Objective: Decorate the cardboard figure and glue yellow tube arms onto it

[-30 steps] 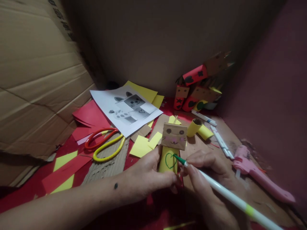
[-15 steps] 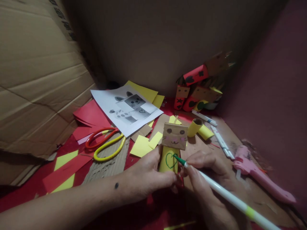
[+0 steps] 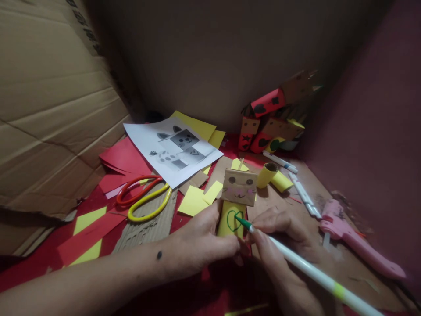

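Note:
My left hand point(image 3: 215, 239) is closed around the yellow body of a paper-tube cat figure point(image 3: 224, 219), holding it upright. Its square cardboard head point(image 3: 239, 188) has drawn eyes, whiskers, pink cheeks and a mouth. A green heart outline shows on the tube. In my right hand point(image 3: 283, 245) is a white marker point(image 3: 305, 264) with a green tip, gripped between thumb and fingers. That tip rests on or just over the inside of the heart, near its top. My left fingers behind the tube are hidden.
Red-and-yellow-handled scissors point(image 3: 144, 199) and a printed sheet point(image 3: 174, 149) lie left, among coloured paper scraps point(image 3: 190, 202). Right are yellow tubes point(image 3: 265, 176), white markers point(image 3: 304, 195) and a pink glue gun point(image 3: 355, 239). Finished-looking figures point(image 3: 268, 103) are piled behind. A cardboard panel point(image 3: 55, 109) stands left.
The marker tip has shifted slightly left and down, from the heart's upper edge to inside it. My right hand moved with it; the left hand and figure stay nearly still.

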`<state>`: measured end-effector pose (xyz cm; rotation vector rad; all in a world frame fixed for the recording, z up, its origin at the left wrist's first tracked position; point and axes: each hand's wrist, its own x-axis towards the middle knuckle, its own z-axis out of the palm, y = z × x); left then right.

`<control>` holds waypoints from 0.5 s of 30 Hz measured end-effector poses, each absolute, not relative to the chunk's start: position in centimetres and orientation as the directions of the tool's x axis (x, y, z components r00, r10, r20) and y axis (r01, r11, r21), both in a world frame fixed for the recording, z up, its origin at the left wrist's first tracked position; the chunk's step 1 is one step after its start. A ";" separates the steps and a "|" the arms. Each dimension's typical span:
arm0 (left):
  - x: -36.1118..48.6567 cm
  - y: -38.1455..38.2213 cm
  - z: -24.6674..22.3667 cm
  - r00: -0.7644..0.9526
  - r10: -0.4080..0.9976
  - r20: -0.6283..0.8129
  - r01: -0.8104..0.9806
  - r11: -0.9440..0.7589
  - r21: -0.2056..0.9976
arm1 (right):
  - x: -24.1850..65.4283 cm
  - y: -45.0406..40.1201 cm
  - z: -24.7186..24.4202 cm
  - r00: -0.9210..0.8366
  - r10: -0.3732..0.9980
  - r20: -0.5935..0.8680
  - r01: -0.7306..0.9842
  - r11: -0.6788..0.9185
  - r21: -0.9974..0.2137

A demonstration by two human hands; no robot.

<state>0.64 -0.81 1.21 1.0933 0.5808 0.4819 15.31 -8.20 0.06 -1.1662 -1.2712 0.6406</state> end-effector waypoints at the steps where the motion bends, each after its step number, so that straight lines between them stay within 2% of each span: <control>1: 0.6 -0.8 1.2 0.754 0.626 -0.200 -0.079 0.388 0.918 | 15.3 -8.2 0.0 0.246 0.893 0.377 0.203 0.333 -0.921; 5: 0.6 -0.9 1.0 0.752 0.629 -0.196 -0.104 0.407 0.907 | 15.4 -8.2 -0.1 0.249 0.896 0.369 0.154 0.339 -0.928; 15: 0.6 -0.8 1.2 0.758 0.622 -0.199 -0.097 0.409 0.907 | 15.6 -7.9 -0.1 0.205 0.869 0.450 0.242 0.401 -0.883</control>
